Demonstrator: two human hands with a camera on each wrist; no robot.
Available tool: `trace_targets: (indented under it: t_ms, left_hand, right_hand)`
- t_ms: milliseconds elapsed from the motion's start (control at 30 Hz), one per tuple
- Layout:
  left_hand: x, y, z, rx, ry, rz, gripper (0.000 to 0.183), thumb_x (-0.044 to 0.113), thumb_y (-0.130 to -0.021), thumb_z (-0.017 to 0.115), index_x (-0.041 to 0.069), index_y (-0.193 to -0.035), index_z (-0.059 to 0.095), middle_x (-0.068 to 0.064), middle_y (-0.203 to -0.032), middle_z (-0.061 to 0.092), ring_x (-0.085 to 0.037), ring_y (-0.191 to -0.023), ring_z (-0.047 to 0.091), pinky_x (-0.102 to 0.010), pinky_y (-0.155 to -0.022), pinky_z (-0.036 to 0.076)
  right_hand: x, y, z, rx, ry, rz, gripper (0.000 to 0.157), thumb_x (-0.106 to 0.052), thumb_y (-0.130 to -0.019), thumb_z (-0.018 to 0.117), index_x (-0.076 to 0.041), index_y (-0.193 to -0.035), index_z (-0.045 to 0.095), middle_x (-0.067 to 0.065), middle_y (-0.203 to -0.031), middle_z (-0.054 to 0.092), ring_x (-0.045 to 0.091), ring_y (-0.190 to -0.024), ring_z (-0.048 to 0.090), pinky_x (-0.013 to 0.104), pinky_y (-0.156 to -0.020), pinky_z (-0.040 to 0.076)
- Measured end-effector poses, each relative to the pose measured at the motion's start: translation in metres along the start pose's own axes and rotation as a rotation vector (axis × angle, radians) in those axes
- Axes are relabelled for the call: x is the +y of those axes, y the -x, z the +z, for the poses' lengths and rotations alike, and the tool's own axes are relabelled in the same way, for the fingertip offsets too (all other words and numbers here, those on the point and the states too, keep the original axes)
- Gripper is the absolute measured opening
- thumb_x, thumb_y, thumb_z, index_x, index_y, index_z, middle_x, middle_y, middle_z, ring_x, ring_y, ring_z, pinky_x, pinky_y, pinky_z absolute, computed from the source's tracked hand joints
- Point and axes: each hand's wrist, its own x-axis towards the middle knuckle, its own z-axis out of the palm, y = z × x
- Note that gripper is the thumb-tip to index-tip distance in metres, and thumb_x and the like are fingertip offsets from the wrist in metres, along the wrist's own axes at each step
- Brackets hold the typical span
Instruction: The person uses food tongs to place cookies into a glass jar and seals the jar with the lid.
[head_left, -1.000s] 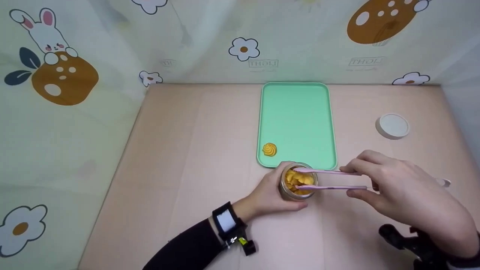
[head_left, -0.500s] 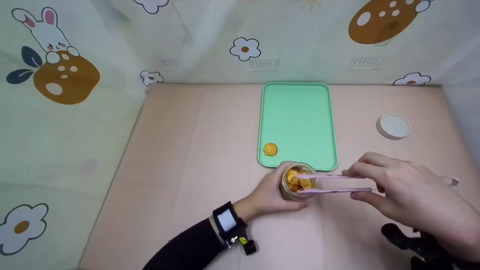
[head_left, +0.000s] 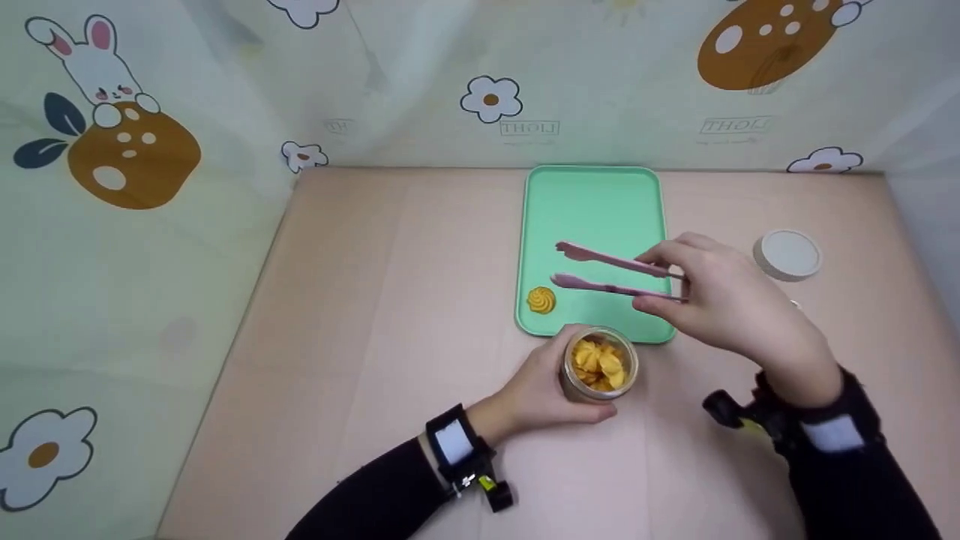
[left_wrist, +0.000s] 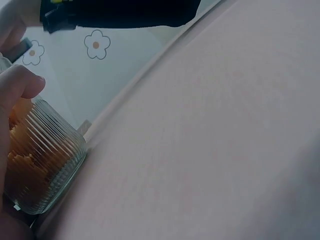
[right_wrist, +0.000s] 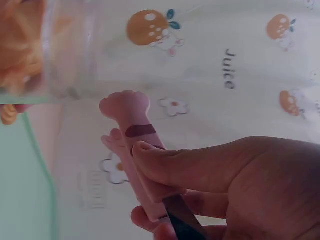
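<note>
My left hand (head_left: 529, 394) grips a ribbed glass jar (left_wrist: 70, 147), which stands lidless on the table in front of the tray. Piped yellow cookies (head_left: 598, 361) fill the jar. In my right hand (head_left: 739, 300) I hold pink tongs (head_left: 611, 260) with paw-shaped tips, thumb on one arm and fingers on the other. The tongs are spread above the green tray (head_left: 592, 206), and nothing sits between their tips. One swirled cookie (head_left: 541, 300) lies in the tray's near left corner, just below the tong tips in the head view. The right wrist view shows the tongs (right_wrist: 136, 112) close up.
A round white lid (head_left: 787, 253) rests on the table right of the tray, beyond my right hand. A printed curtain (head_left: 405, 97) hangs along the back and left sides of the pinkish table (head_left: 360, 300).
The tongs came out of the jar and moved up and left over the tray with my right hand, with nothing between their tips. My left hand and the jar stayed in place.
</note>
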Motion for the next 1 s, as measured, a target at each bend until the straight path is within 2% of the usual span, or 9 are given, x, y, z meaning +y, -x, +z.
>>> trace_targets:
  t_ms: [167,300,467,633,1000]
  left_hand:
    - [-0.001,0.001,0.001,0.008,-0.023,-0.002,0.092,0.025,-0.078,0.100,0.021,-0.153,0.047,0.006,-0.145,0.064,-0.010,-0.131,0.061,-0.034,-0.117,0.050]
    - [0.000,0.000,0.000,0.009,-0.027,0.003,0.092,0.024,-0.078,0.100,0.021,-0.153,0.047,0.006,-0.145,0.064,-0.010,-0.131,0.061,-0.034,-0.116,0.051]
    - [-0.001,0.000,-0.001,0.005,-0.020,-0.003,0.090,0.024,-0.079,0.099,0.021,-0.153,0.047,0.006,-0.144,0.064,-0.010,-0.132,0.061,-0.034,-0.117,0.050]
    - [-0.003,0.001,0.000,0.008,-0.034,-0.007,0.089,0.025,-0.080,0.099,0.021,-0.153,0.047,0.007,-0.144,0.064,-0.010,-0.131,0.061,-0.033,-0.116,0.050]
    - [-0.007,0.002,0.002,0.005,-0.033,-0.004,0.090,0.026,-0.080,0.098,0.022,-0.153,0.047,0.007,-0.145,0.063,-0.009,-0.132,0.061,-0.033,-0.116,0.050]
  right_hand:
    - [0.011,-0.020,0.020,-0.092,-0.011,0.053,0.038,-0.024,-0.092,0.090,-0.007,-0.124,0.076,0.012,-0.111,0.072,0.029,-0.090,0.064,0.044,-0.074,0.051]
    - [0.015,-0.029,0.033,-0.153,-0.003,0.077,0.042,-0.024,-0.092,0.090,-0.005,-0.126,0.075,0.014,-0.112,0.073,0.032,-0.096,0.067,0.048,-0.078,0.055]
    - [0.018,-0.034,0.046,-0.217,0.015,0.057,0.043,-0.025,-0.092,0.090,-0.004,-0.126,0.076,0.015,-0.112,0.072,0.033,-0.096,0.068,0.052,-0.079,0.058]
    - [0.021,-0.035,0.057,-0.229,0.040,0.025,0.041,-0.025,-0.091,0.091,-0.006,-0.125,0.077,0.016,-0.113,0.072,0.034,-0.096,0.069,0.054,-0.079,0.060]
    - [0.024,-0.037,0.074,-0.215,0.094,0.026,0.042,-0.025,-0.090,0.092,-0.010,-0.126,0.078,0.017,-0.115,0.068,0.033,-0.096,0.067,0.056,-0.082,0.059]
